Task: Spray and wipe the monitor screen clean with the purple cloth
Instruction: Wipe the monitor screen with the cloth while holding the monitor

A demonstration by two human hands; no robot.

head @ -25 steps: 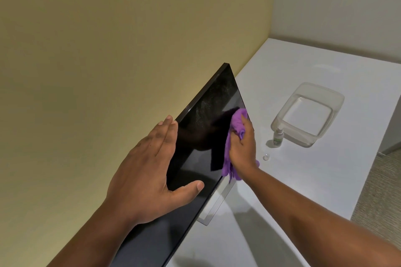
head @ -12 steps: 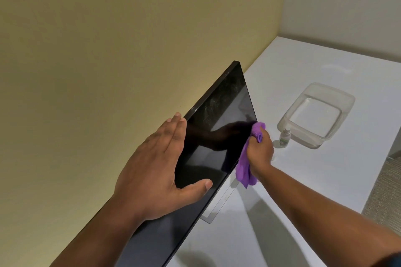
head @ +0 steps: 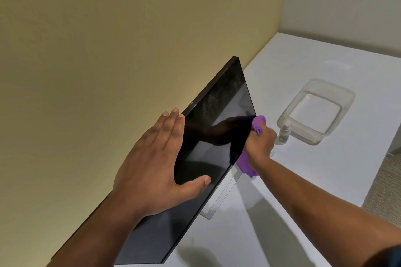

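Head view: the left hand (head: 149,167) braces the monitor (head: 208,158), fingers straight behind its top edge and thumb on the glass. The right hand (head: 260,143) has its fingers curled round the purple cloth (head: 246,163), pressed at the screen's far lower edge. Speckled residue shows near the upper far corner. Likely risks: the wiping arm knocks the small spray bottle (head: 284,134) on the white surface (head: 303,180) beside the clear tub (head: 345,97), or the thumb leaves a smear.

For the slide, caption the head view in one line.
Left hand braces the monitor while the right hand wipes its far edge with the purple cloth; spray bottle stands beside a clear tub.
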